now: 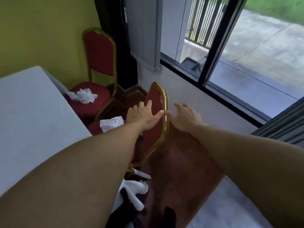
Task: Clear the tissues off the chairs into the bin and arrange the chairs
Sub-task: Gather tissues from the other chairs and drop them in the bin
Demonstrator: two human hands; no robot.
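Note:
Two red padded chairs with gold frames stand by a white table. The near chair has its back toward me; my left hand lies spread on the front of its backrest, thumb at the gold rail. My right hand is open just behind that rail, fingers apart, its thumb near the frame. A white tissue lies on the near chair's seat, partly hidden by my left arm. The far chair against the green wall holds a crumpled tissue on its seat. No bin is in view.
The white table fills the left side, close to both chairs. A low white wall under a dark-framed window runs on the right. White and dark cloth lies on the red-brown floor near the chair's legs. A dark curtain hangs at right.

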